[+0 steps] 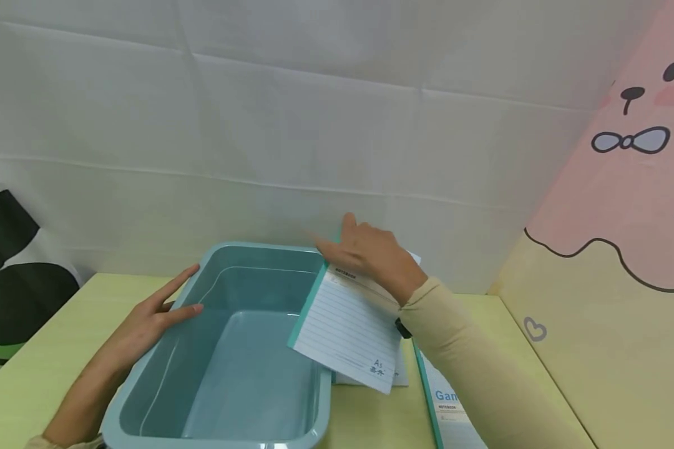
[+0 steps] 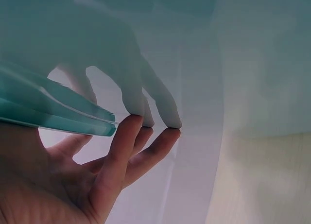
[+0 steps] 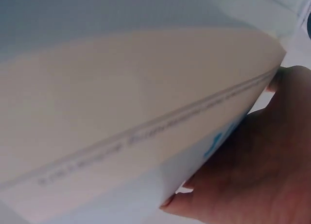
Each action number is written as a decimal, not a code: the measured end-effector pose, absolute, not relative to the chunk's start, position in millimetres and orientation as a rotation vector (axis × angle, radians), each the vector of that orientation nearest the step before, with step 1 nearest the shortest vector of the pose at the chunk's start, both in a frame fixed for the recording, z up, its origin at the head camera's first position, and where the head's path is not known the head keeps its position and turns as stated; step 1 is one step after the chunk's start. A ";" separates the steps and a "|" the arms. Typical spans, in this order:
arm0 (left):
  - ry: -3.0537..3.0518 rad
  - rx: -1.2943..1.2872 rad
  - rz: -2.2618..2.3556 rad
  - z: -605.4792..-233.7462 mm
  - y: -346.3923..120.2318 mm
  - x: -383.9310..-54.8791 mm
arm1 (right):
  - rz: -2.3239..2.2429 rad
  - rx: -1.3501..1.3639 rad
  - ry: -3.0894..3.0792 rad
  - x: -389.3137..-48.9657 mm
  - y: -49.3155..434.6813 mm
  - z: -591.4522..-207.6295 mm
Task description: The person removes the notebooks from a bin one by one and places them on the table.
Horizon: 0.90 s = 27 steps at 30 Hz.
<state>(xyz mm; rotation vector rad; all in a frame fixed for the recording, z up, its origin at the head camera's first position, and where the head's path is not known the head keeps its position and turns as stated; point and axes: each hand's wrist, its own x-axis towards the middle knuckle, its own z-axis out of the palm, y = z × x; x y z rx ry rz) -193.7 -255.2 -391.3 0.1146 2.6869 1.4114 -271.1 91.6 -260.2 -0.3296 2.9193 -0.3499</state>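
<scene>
A blue-green plastic basin stands on the table at centre left, its inside bare. My left hand holds its left rim, the thumb over the inner side. In the left wrist view, the fingertips of that hand touch the glossy outer wall, which mirrors them. My right hand grips the top of a lined notebook with a teal spine, tilted over the basin's right rim. Close up in the right wrist view, the notebook's cover bows, with the hand at its edge.
Partly under the held notebook lies another white notebook, right beside the basin. A further notebook with a teal spine lies on the yellow-green table, partly covered by my right sleeve. A pale cloth hangs behind; a patterned panel bounds the right side.
</scene>
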 end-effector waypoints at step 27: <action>2.678 0.132 1.432 -391.5 -256.0 -192.9 | -0.199 -0.511 2.817 -237.2 131.0 -422.6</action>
